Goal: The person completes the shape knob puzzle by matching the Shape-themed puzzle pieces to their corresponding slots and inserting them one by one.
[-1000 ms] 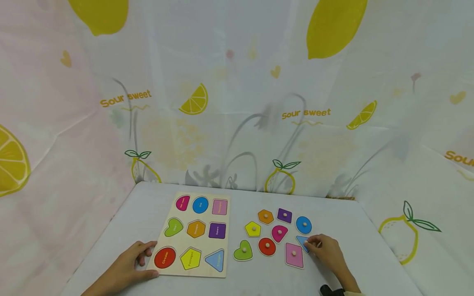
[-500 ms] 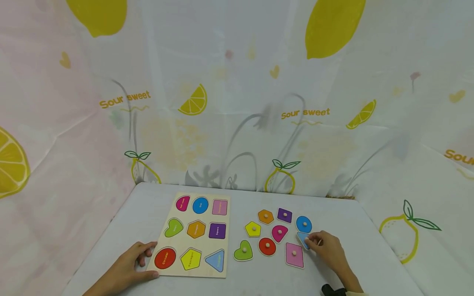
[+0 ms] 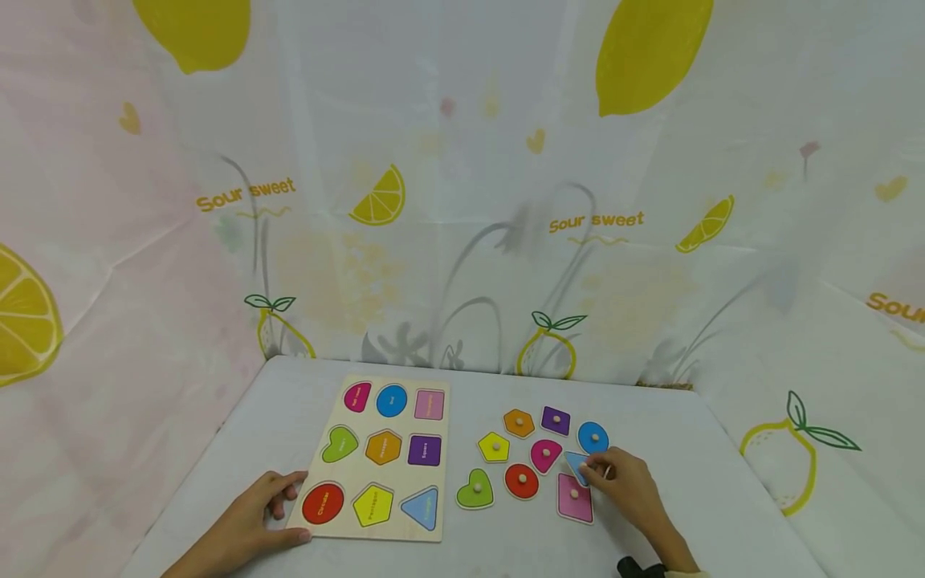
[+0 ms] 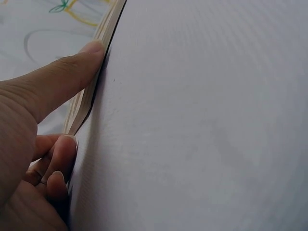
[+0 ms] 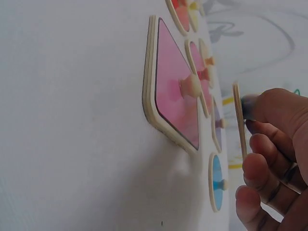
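At the near left corner of a wooden shape puzzle board, my left hand grips it. The thumb lies along one edge, and curled fingers touch the adjoining side. My right hand pinches a light blue triangle puzzle piece by its knob, the knob being covered by fingertips. Seen edge-on in the right wrist view, the triangle piece is raised off the table. Just below it in the head view lies a pink rectangle piece. The board shows coloured printed shapes, including a blue triangle at its near right.
More knobbed pieces lie right of the board: green heart, red circle, yellow pentagon, magenta half-round, orange hexagon, purple square, blue oval. A printed curtain stands behind the white table.
My right hand has lifted the triangle piece and carried it left, to just above the pink rectangle. The left hand and the board stay in place.
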Action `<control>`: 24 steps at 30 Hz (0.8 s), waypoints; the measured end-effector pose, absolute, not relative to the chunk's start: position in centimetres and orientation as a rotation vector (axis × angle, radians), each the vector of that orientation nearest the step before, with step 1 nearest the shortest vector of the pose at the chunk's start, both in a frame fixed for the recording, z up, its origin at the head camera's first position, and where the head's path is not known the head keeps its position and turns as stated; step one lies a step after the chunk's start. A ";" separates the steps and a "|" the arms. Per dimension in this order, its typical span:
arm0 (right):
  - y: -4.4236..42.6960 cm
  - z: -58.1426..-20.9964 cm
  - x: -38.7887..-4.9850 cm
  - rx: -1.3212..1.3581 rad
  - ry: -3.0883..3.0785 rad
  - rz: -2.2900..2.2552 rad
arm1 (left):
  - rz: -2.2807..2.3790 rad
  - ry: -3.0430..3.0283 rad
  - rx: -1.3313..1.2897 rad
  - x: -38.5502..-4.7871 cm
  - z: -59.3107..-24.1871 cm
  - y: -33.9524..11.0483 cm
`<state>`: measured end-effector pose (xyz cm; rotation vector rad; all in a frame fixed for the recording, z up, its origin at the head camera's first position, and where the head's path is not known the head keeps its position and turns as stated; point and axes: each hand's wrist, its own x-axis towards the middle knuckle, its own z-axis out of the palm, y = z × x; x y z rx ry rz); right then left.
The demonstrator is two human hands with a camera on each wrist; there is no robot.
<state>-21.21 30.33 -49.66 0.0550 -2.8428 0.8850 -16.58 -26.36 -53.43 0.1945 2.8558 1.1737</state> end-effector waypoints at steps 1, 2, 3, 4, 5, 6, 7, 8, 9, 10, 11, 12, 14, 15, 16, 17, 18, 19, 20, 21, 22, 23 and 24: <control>30.1 -49.7 -21.2 0.064 -2.842 0.884 | 1.172 2.856 0.189 -16.6 -53.4 -26.3; 29.9 -49.7 -21.2 0.072 -2.840 0.885 | 1.172 2.855 0.187 -16.6 -53.4 -26.3; 29.7 -49.7 -21.2 0.078 -2.841 0.885 | 1.170 2.856 0.186 -16.6 -53.4 -26.3; 29.5 -49.7 -21.2 0.084 -2.844 0.891 | 1.172 2.855 0.185 -16.6 -53.4 -26.3; 29.3 -49.7 -21.1 0.094 -2.843 0.896 | 1.175 2.853 0.184 -16.6 -53.4 -26.3; 29.2 -49.7 -21.1 0.104 -2.841 0.900 | 1.177 2.852 0.185 -16.5 -53.4 -26.3; 29.0 -49.8 -21.1 0.110 -2.840 0.906 | 1.178 2.851 0.184 -16.5 -53.4 -26.3; 28.8 -49.8 -21.0 0.114 -2.843 0.912 | 1.178 2.851 0.183 -16.5 -53.4 -26.3; 28.6 -49.9 -21.0 0.117 -2.845 0.925 | 1.177 2.850 0.175 -16.5 -53.4 -26.3; 28.4 -49.9 -20.9 0.122 -2.847 0.934 | 1.179 2.845 0.159 -16.5 -53.4 -26.3; 28.2 -49.9 -20.9 0.128 -2.849 0.934 | 1.179 2.841 0.142 -16.6 -53.4 -26.2; 28.0 -50.0 -20.9 0.133 -2.852 0.937 | 1.177 2.839 0.129 -16.6 -53.4 -26.2; 27.6 -50.0 -20.8 0.149 -2.857 0.939 | 1.177 2.831 0.100 -16.6 -53.4 -26.1; 27.4 -49.9 -20.8 0.165 -2.854 0.942 | 1.181 2.826 0.086 -16.7 -53.4 -26.1; 27.2 -49.9 -20.8 0.187 -2.851 0.939 | 1.180 2.825 0.083 -16.7 -53.4 -26.0; 27.0 -49.8 -20.8 0.208 -2.846 0.935 | 1.179 2.827 0.091 -16.7 -53.4 -26.0; 26.8 -49.8 -20.8 0.226 -2.842 0.932 | 1.180 2.825 0.089 -16.7 -53.4 -26.0; 26.7 -49.8 -20.8 0.245 -2.839 0.930 | 1.184 2.823 0.083 -16.7 -53.4 -26.0; 26.5 -49.7 -20.9 0.259 -2.839 0.932 | 1.186 2.821 0.078 -16.7 -53.4 -26.0; 26.3 -49.7 -20.9 0.271 -2.841 0.932 | 1.184 2.821 0.074 -16.7 -53.4 -26.0; 26.2 -49.6 -20.9 0.281 -2.842 0.932 | 1.179 2.823 0.071 -16.7 -53.4 -26.0; 26.0 -49.6 -20.9 0.284 -2.846 0.932 | 1.179 2.822 0.060 -16.7 -53.4 -26.0; 25.9 -49.6 -21.0 0.287 -2.850 0.939 | 1.177 2.821 0.048 -16.8 -53.4 -26.0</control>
